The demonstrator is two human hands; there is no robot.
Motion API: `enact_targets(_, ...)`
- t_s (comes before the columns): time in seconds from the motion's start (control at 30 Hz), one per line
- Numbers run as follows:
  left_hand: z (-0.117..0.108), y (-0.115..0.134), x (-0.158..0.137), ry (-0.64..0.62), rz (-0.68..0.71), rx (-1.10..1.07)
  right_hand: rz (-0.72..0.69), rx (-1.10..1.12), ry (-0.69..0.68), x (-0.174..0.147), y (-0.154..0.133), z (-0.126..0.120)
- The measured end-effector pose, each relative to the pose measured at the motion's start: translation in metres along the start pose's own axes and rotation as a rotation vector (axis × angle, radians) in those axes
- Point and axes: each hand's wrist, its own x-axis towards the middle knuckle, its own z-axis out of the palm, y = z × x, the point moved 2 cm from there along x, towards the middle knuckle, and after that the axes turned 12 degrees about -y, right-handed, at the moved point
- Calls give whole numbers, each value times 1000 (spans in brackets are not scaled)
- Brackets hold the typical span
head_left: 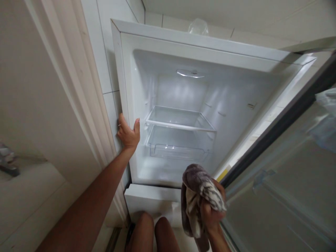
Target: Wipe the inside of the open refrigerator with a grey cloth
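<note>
In front of me a white refrigerator (124,105) stands with its door swung out to the right. My left hand (128,133) grips the cabinet's left side, with its fingers round the outer wall and its thumb across the front edge. A ring shows on one finger. Bunched in my right hand (211,213) is a grey-brown and whitish cloth (195,182), its loose end hanging down. The cloth is in front of the lower right of the opening, and most of the right hand's fingers are partly hidden by it.
Inside are a glass shelf (181,118), a clear plastic drawer front (178,151) and a light cover (190,73). The open door (283,196) fills the right side. A clear plastic bag (198,27) lies on top. A door frame (78,70) runs close along the left.
</note>
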Motion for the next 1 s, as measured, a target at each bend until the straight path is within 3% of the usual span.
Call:
enact_targets(0.17, -1, 1, -1, 7, 7, -14, 130, 24, -105, 10, 26, 56)
enact_targets(0.43, 0, -1, -2, 23, -11, -29, 246, 165, -164, 46, 62, 113)
enact_targets(0.6, -5, 4, -3, -3, -1, -41, 251, 148, -121, 66, 69, 128)
enact_targets(0.8, -6, 5, -3, -13, 4, -80, 149, 154, -156, 73, 63, 138)
enact_targets(1.0, -6, 4, -4, 25, 47, -99, 214, 186, -166, 67, 60, 133)
